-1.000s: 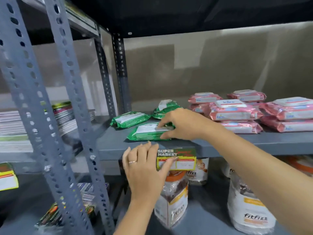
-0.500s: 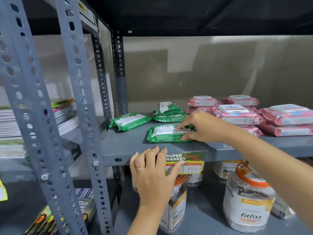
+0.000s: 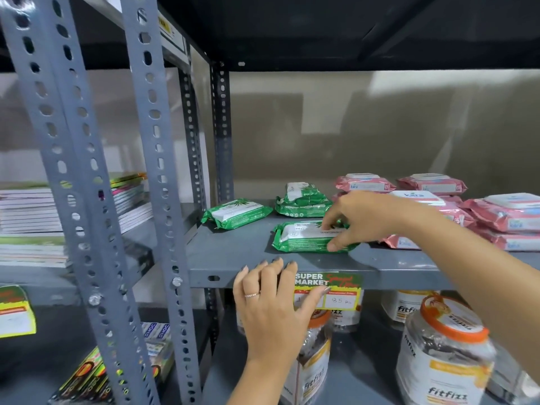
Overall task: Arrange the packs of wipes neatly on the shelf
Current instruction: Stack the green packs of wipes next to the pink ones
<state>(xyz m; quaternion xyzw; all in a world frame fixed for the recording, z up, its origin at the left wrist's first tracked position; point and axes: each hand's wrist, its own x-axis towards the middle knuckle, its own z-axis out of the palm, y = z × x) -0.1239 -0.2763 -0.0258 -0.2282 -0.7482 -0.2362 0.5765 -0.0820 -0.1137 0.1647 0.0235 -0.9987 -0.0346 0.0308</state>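
Head view shows my right hand (image 3: 362, 219) at centre right of the frame, fingers curled over the top of a green pack of wipes (image 3: 309, 238) and thumb tucked under its near right corner, so I pinch that end loosely. My left hand (image 3: 274, 302) lies flat and spread, holding nothing, fingertips on the front lip of the grey shelf (image 3: 233, 258) beside the supermarket price tag (image 3: 328, 290).

The pack lies flat near the shelf's front edge. I judge it light and soft, with slick film that may slide and sag if lifted by one corner; a grip across its short width should hold it better.

Further back lie another green pack (image 3: 236, 213), tilted, and a small green stack (image 3: 302, 200). Pink Kara packs (image 3: 496, 214) crowd the right side.
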